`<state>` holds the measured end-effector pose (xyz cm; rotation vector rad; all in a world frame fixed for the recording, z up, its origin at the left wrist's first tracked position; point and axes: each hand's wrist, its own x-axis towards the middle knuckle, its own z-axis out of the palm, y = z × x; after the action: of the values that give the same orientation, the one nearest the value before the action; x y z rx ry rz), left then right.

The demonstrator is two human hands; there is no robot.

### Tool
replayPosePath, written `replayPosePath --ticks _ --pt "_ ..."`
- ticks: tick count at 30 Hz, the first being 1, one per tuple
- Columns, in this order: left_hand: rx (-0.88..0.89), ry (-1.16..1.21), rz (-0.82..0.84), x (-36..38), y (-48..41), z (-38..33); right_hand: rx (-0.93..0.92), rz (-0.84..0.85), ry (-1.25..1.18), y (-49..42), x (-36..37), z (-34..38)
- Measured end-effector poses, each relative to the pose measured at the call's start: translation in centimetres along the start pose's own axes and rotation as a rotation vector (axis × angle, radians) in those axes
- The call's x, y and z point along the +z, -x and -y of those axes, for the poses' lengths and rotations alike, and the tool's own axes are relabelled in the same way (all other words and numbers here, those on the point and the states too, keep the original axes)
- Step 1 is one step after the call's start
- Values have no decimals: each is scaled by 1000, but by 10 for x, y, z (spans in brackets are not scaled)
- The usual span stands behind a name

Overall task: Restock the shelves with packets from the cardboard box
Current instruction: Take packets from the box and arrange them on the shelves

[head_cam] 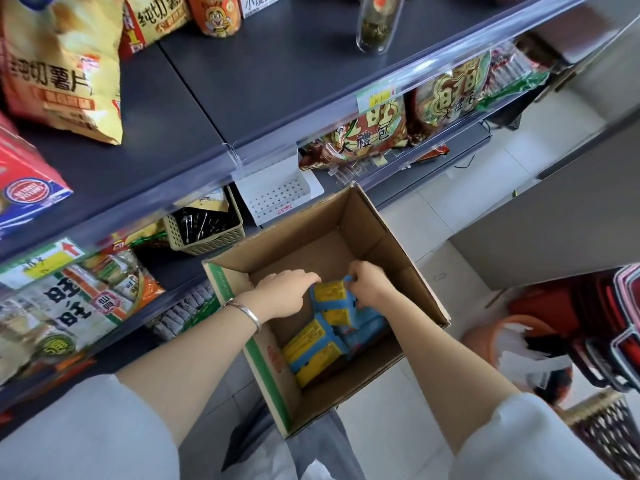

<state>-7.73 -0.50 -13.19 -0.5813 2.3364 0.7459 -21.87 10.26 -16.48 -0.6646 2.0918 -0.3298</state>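
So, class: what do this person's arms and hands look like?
Loose pale grey sleeves, the left sleeve and the right sleeve, end near the elbows; forearms are bare. A thin silver bangle circles the left wrist. Left hand and right hand wear no gloves.

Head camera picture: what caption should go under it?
Left hand and right hand grip a blue-and-yellow packet inside the cardboard box beside snack shelves.

Both arms outstretched, left hand (pixel 280 294) and right hand (pixel 369 284) close together, fingers (pixel 308 279) apparently curled.
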Motion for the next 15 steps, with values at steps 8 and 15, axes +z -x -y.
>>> replayPosePath --ticks 8,15 --pt "71 1 -276 -12 -2 2 241 58 -1020 14 -35 26" --pt "-23 68 -433 -24 1 8 273 173 -1212 18 -33 27"
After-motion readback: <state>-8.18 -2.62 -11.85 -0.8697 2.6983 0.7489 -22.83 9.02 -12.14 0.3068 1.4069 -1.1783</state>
